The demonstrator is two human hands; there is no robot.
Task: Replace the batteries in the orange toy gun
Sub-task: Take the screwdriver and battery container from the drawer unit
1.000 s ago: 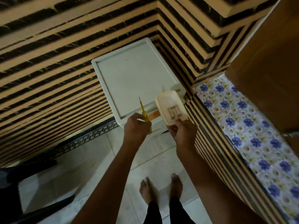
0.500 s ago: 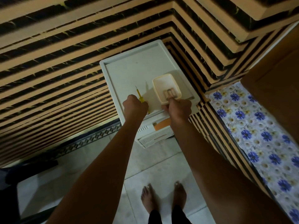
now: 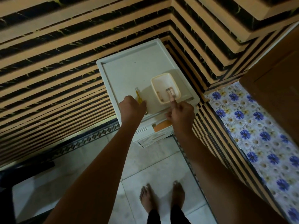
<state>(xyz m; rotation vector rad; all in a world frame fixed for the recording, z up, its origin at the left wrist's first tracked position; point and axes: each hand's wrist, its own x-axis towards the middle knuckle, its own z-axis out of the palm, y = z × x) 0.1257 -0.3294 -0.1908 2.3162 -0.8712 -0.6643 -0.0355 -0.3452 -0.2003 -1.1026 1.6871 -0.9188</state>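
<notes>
Left hand (image 3: 131, 105) grips a half-hidden screwdriver (image 3: 138, 97); right hand (image 3: 182, 111) points one finger into the tray (image 3: 165, 88), touching blurred batteries (image 3: 169, 92).

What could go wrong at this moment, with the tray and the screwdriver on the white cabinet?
The tray sits near the cabinet's front edge; the right hand's finger reaching in for the batteries might tip or push it off. The screwdriver in the left hand might roll off once it is let go.
</notes>
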